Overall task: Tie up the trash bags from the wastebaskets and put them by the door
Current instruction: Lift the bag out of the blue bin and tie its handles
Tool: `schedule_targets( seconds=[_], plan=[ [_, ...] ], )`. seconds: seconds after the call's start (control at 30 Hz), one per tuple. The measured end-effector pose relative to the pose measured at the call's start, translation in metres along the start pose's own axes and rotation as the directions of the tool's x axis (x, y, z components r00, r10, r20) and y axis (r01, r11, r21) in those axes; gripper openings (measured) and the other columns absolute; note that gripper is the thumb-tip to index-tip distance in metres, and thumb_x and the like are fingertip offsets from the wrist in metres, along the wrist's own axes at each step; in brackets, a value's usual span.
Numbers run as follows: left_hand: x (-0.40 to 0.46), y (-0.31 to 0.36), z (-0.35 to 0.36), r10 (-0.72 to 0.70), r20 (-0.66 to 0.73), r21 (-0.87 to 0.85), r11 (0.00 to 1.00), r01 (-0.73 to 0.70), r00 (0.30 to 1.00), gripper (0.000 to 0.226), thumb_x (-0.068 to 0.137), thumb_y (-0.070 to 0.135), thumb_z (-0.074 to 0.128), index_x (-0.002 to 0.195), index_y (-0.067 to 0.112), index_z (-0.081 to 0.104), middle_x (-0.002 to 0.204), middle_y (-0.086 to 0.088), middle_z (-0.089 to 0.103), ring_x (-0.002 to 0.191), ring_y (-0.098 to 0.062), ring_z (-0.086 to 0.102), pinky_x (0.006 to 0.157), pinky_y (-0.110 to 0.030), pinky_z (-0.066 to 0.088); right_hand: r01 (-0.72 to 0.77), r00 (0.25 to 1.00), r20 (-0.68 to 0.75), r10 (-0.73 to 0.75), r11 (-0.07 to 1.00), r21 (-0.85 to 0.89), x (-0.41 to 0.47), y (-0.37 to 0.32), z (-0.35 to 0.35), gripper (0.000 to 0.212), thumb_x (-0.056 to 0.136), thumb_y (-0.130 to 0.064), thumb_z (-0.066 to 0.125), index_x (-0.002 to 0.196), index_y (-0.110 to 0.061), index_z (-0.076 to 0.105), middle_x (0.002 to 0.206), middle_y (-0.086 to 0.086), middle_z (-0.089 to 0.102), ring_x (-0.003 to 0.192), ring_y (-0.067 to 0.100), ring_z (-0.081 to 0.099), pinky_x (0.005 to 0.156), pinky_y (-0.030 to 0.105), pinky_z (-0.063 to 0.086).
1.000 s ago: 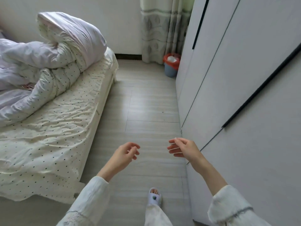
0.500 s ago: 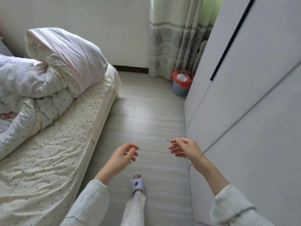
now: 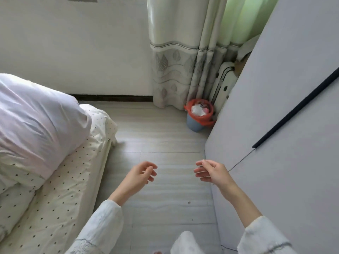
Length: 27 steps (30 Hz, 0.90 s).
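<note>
A small blue wastebasket stands on the floor in the far corner, between the curtain and the wardrobe. A red trash bag lines it, folded over the rim, with white crumpled paper inside. My left hand hangs in front of me over the floor, fingers loosely curled and holding nothing. Level with it on the other side is my right hand, fingers apart and empty, close to the wardrobe. Both hands are well short of the wastebasket.
A bed with a dotted sheet and a bunched white duvet fills the left. A grey wardrobe lines the right. A leaf-patterned curtain hangs at the back. A white object leans behind the basket. A narrow floor strip runs between.
I have walked forward along the floor strip; the wastebasket looks larger and closer. Both hands have kept the same empty, half-curled pose in front of me.
</note>
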<state>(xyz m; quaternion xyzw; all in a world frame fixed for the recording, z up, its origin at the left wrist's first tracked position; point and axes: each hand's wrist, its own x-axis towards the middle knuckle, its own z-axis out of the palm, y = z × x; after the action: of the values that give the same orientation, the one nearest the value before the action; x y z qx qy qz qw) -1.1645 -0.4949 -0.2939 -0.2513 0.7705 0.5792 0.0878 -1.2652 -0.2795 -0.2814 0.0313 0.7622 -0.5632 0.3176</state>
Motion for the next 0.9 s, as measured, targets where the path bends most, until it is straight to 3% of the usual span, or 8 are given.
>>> schedule_targets(
  seconds=[0.4, 0.6, 0.73, 0.9],
  plan=[
    [0.313, 0.079, -0.026, -0.164, 0.064, 0.061, 0.985, 0.160, 0.984, 0.024, 0.095, 0.011, 0.038, 0.085, 0.022, 0.056, 0.081, -0.001, 0.061, 0.070, -0.016, 0.058, 0.064, -0.023, 0.044, -0.168, 0.982, -0.067, 0.176, 0.979, 0.114, 0.314, -0.110, -0.057, 0.023, 0.099, -0.015, 0.036, 0.101, -0.006, 0.056, 0.074, 0.004, 0.061, 0.062, 0.014, 0.057, 0.057, 0.020, 0.043],
    [0.449, 0.133, -0.040, -0.208, 0.109, 0.047, 0.978, 0.204, 0.972, 0.026, 0.096, 0.011, 0.037, 0.082, 0.023, 0.056, 0.078, -0.001, 0.061, 0.067, -0.015, 0.057, 0.061, -0.024, 0.043, -0.248, 0.962, -0.088, 0.260, 0.961, 0.126, 0.425, -0.171, -0.087, 0.024, 0.097, -0.015, 0.037, 0.106, -0.004, 0.057, 0.075, 0.004, 0.061, 0.064, 0.015, 0.057, 0.060, 0.020, 0.043],
    [0.543, 0.149, -0.039, -0.242, 0.188, 0.133, 0.966, 0.220, 0.952, 0.029, 0.095, 0.008, 0.037, 0.078, 0.023, 0.055, 0.073, 0.001, 0.060, 0.053, -0.003, 0.058, 0.055, -0.020, 0.041, -0.307, 0.936, -0.125, 0.330, 0.936, 0.172, 0.499, -0.188, -0.102, 0.026, 0.097, -0.014, 0.038, 0.109, -0.002, 0.057, 0.075, 0.005, 0.061, 0.064, 0.016, 0.056, 0.061, 0.022, 0.043],
    [0.662, 0.153, -0.020, -0.330, 0.318, 0.265, 0.931, 0.251, 0.889, 0.026, 0.094, 0.007, 0.040, 0.076, 0.019, 0.054, 0.070, 0.000, 0.056, 0.045, -0.001, 0.052, 0.046, -0.011, 0.037, -0.363, 0.878, -0.200, 0.435, 0.877, 0.314, 0.606, -0.184, -0.111, 0.018, 0.096, -0.012, 0.040, 0.102, -0.006, 0.056, 0.074, 0.007, 0.060, 0.063, 0.017, 0.056, 0.059, 0.022, 0.043]
  ],
)
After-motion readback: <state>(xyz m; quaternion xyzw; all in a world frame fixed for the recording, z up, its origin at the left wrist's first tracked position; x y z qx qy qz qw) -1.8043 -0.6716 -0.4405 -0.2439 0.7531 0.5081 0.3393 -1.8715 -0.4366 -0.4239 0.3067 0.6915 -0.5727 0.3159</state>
